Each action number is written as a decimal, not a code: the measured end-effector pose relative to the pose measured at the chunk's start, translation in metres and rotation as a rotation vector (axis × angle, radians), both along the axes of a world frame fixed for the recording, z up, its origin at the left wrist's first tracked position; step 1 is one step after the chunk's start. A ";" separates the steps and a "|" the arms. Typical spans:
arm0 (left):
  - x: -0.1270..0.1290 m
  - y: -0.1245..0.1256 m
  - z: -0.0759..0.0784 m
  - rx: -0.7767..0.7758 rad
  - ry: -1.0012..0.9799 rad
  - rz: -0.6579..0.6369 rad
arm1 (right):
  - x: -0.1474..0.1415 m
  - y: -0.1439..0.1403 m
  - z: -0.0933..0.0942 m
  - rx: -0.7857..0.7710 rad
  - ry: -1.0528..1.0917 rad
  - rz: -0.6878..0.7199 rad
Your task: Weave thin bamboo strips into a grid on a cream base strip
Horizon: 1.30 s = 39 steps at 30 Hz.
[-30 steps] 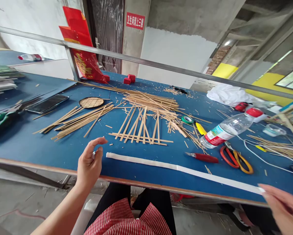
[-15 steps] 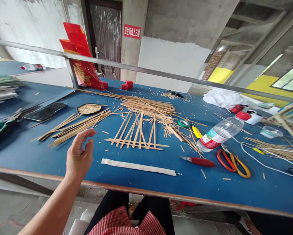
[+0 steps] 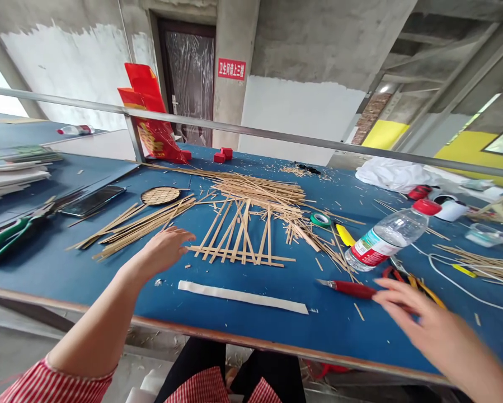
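My left hand (image 3: 164, 250) hovers over the table with its fingers stretched out and nothing in it. Just beyond its fingertips lies a loose lattice of thin bamboo strips (image 3: 243, 234), several uprights crossing two strips at the near end. My right hand (image 3: 421, 316), slightly blurred, has its fingers apart at the handle end of a red-handled knife (image 3: 352, 289); I cannot tell whether they touch. Behind that hand, scissors (image 3: 429, 291) with red and yellow handles are partly hidden. A flat white strip (image 3: 243, 298) lies in front of me.
A water bottle (image 3: 388, 238) stands upright near the scissors. Around it are green tape (image 3: 320, 219), a white cable (image 3: 456, 285) and more bamboo strips. On the left are a phone (image 3: 94, 201), a round woven piece (image 3: 160, 196) and green-handled pliers (image 3: 14, 235). A metal rail (image 3: 251, 130) crosses behind.
My right hand has come into view from the right, reaching the knife handle. My left hand has shifted right and its curled fingers have straightened. The view has tilted slightly.
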<state>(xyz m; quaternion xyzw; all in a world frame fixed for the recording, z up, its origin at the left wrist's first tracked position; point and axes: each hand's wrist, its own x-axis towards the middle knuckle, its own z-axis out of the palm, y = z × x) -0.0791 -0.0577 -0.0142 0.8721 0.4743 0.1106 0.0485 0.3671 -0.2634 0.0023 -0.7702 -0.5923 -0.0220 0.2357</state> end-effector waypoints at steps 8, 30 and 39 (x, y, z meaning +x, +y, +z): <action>0.005 0.004 -0.003 -0.038 0.018 -0.054 | -0.102 0.104 -0.018 -0.107 -0.107 0.542; 0.007 0.006 -0.007 -0.064 0.012 -0.088 | -0.107 0.133 -0.028 -0.196 -0.221 0.618; 0.014 0.006 -0.005 -0.058 0.029 -0.125 | -0.103 0.135 -0.021 -0.176 -0.106 0.660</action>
